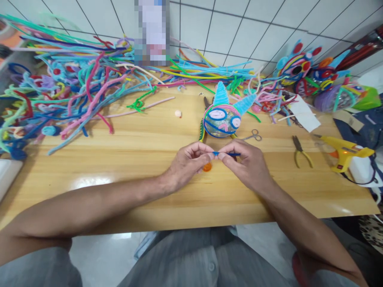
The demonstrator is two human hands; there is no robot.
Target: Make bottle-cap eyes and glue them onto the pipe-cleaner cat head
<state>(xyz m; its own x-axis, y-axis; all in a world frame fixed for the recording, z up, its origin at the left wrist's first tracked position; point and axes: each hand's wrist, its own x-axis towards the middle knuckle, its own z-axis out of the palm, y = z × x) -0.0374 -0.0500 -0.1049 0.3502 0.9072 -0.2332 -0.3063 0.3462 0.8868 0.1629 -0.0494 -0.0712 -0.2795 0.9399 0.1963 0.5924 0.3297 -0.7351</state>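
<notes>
Both hands meet near the table's middle, pinching a dark blue pipe cleaner (235, 154) between them. My left hand (187, 163) grips its left end with thumb and forefinger. My right hand (247, 161) holds it close by, and a straight length sticks out past the fingers. Beneath the left fingertips lies an orange coil (207, 167), partly covered. Just beyond the hands sits a round, clear-bodied ornament (223, 121) with two light blue pointed ears and a face of pipe cleaners. Pliers with green and yellow handles (202, 130) lie partly behind it.
Small scissors (255, 136), yellow-handled pliers (300, 153) and a yellow glue gun (344, 151) lie to the right. A large heap of pipe cleaners (89, 83) spreads over the left and back. More decorated ornaments (295, 65) stand back right. A small pale coil (178, 114) lies mid-table.
</notes>
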